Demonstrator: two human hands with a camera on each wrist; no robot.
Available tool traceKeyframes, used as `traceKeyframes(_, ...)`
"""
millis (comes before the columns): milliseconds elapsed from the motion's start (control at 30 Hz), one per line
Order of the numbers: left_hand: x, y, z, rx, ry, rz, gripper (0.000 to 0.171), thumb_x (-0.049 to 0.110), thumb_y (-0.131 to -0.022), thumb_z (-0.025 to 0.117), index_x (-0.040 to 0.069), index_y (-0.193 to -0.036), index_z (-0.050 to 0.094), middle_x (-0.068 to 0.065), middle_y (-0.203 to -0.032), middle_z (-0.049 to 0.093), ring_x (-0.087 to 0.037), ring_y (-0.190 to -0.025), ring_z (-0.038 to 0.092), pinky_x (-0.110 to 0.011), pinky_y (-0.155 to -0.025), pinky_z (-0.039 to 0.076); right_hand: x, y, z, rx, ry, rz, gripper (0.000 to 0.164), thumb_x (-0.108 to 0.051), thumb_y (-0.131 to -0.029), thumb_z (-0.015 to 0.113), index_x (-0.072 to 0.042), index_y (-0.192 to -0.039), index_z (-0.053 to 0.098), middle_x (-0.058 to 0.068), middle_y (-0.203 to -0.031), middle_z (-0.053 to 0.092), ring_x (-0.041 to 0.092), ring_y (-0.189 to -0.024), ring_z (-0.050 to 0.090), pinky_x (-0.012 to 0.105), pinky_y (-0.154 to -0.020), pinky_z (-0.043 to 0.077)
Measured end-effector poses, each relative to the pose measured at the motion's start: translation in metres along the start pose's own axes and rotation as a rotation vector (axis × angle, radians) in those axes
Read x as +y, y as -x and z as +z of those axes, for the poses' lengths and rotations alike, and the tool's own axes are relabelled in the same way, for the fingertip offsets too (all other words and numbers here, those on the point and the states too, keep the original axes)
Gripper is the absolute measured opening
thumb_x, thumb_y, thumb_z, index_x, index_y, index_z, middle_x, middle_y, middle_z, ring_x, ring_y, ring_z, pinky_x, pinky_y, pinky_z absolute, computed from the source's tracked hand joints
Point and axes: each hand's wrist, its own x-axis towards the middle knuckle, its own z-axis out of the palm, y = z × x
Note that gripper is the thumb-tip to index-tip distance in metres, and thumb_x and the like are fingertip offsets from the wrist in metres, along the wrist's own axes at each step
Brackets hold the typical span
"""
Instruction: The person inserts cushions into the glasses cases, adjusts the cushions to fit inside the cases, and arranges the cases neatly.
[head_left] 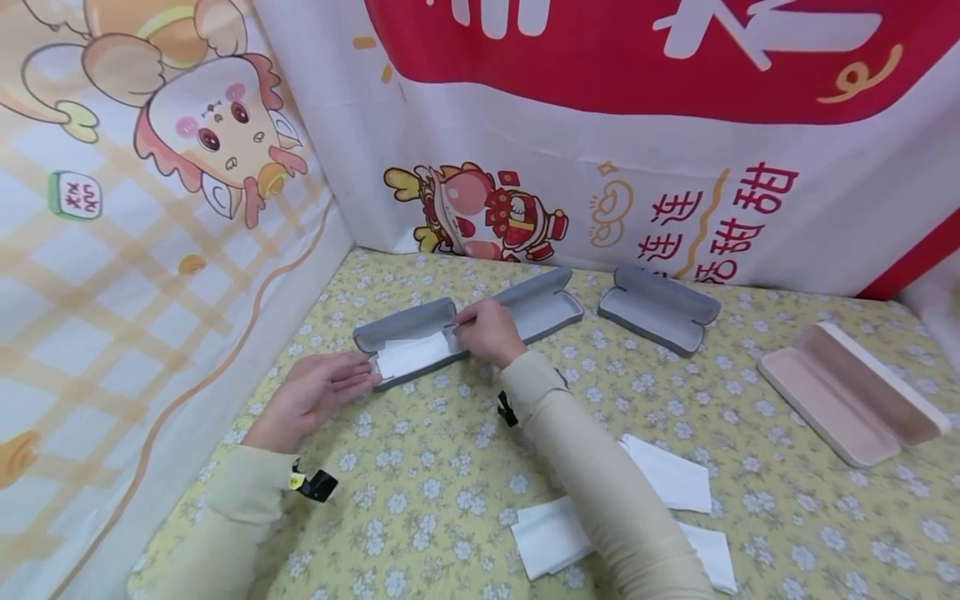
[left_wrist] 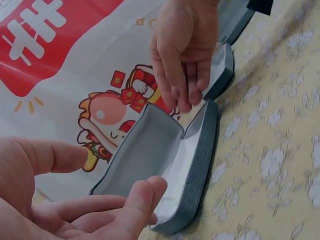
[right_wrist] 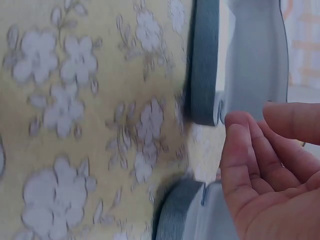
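A grey glasses case [head_left: 401, 323] lies with its lid up at the back left, a folded white cloth [head_left: 412, 354] inside it. My left hand [head_left: 318, 392] is at its left end, fingers fairly straight and thumb apart in the left wrist view. By the right end of that case is my right hand [head_left: 491, 333]. Its fingers are loosely bent, and the right wrist view shows a gap between thumb and fingertips with nothing held. Partly behind the right hand, a second grey glasses case [head_left: 543, 304] also lies with its lid raised.
A third grey glasses case [head_left: 656, 312] and a pink glasses case [head_left: 847, 383] lie open to the right. White cloths [head_left: 551, 533] lie near the front, partly under my right forearm. Printed fabric walls [head_left: 480, 133] border the flowered table cover [head_left: 420, 500] behind and left.
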Motion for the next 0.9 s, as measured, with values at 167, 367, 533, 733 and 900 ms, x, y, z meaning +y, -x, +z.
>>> traceKeyframes(167, 0.006, 0.006, -0.013, 0.019, -0.082, 0.015, 0.047, 0.015, -0.103, 0.061, -0.009, -0.141, 0.047, -0.029, -0.138, 0.054, -0.037, -0.123, 0.058, -0.048, -0.109, 0.040, 0.003, 0.000, -0.008, 0.043, -0.008, 0.018, 0.022, -0.008, -0.093, 0.068, -0.004, -0.113, 0.076, 0.007, -0.106, 0.072, 0.020, -0.093, 0.066, 0.036, -0.081, 0.056)
traceKeyframes(367, 0.012, 0.000, -0.024, 0.058, -0.094, 0.023, 0.049, 0.019, -0.103, 0.061, -0.001, -0.144, 0.044, -0.020, -0.127, 0.065, -0.033, -0.119, 0.062, -0.043, -0.105, 0.045, 0.002, 0.001, -0.007, 0.032, -0.036, 0.078, 0.029, -0.013, -0.096, 0.068, -0.008, -0.125, 0.070, 0.005, -0.101, 0.072, 0.017, -0.083, 0.067, 0.035, -0.073, 0.057)
traceKeyframes(533, 0.008, -0.008, -0.026, 0.090, -0.104, -0.008, 0.069, 0.024, -0.105, 0.057, 0.002, -0.159, 0.021, -0.032, -0.147, 0.043, -0.039, -0.130, 0.051, -0.042, -0.105, 0.044, 0.003, -0.001, -0.001, 0.004, -0.033, 0.079, 0.041, -0.018, -0.101, 0.062, -0.010, -0.141, 0.059, 0.009, -0.124, 0.067, 0.016, -0.073, 0.062, 0.034, -0.069, 0.055)
traceKeyframes(733, 0.003, -0.015, -0.020, 0.070, -0.142, -0.064, 0.077, 0.047, -0.103, 0.052, 0.014, -0.163, 0.015, -0.035, -0.151, 0.034, -0.043, -0.136, 0.042, -0.044, -0.106, 0.044, 0.006, -0.004, 0.003, -0.059, -0.015, 0.059, 0.051, -0.006, -0.104, 0.048, -0.017, -0.154, 0.044, 0.006, -0.154, 0.045, 0.019, -0.062, 0.049, 0.033, -0.065, 0.048)
traceKeyframes(900, 0.006, -0.019, -0.019, 0.060, -0.192, -0.074, 0.079, 0.061, -0.100, 0.045, 0.019, -0.162, 0.021, -0.037, -0.147, 0.038, -0.045, -0.134, 0.045, -0.047, -0.107, 0.043, 0.007, -0.005, 0.002, -0.106, -0.016, 0.060, 0.062, 0.001, -0.102, 0.046, -0.026, -0.158, 0.036, 0.004, -0.159, 0.038, 0.018, -0.060, 0.046, 0.032, -0.061, 0.048)
